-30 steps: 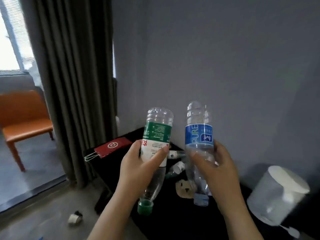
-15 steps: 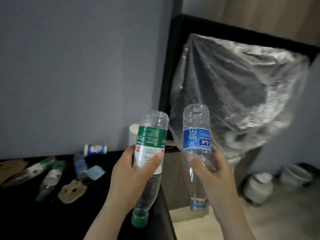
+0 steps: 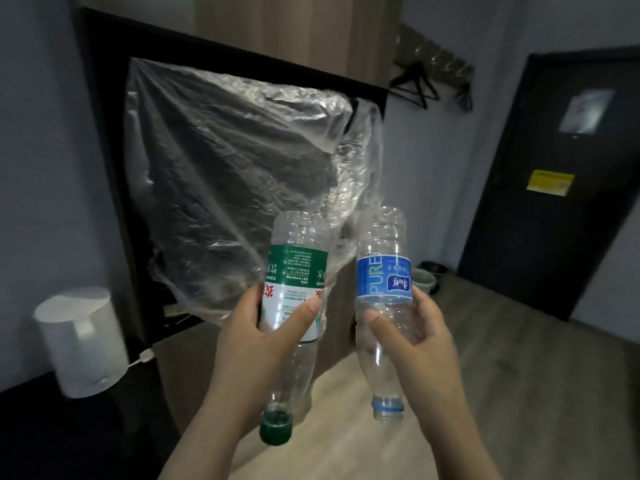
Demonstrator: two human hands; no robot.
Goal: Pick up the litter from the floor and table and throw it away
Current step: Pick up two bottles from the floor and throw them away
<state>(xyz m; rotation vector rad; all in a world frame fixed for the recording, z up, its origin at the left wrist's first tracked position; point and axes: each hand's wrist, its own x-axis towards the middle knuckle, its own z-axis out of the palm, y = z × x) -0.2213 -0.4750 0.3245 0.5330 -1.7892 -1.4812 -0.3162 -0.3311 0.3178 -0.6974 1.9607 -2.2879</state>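
Left hand (image 3: 263, 337) curled round the green bottle (image 3: 298, 271) and right hand (image 3: 412, 337) round the blue bottle (image 3: 382, 278), both empty, necks down, held side by side in front of the hanging clear bag (image 3: 225, 161), presumably so both can be thrown away in one trip.

Two clear bottles, green-labelled (image 3: 296, 282) and blue-labelled (image 3: 383, 278), held upside down (caps lowest)

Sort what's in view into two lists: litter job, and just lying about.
Job: green-label bottle in left hand; blue-label bottle in right hand; clear plastic bag, probably for the rubbish.
Lying about: white cylinder on the dark table; hangers; yellow notice on the door.
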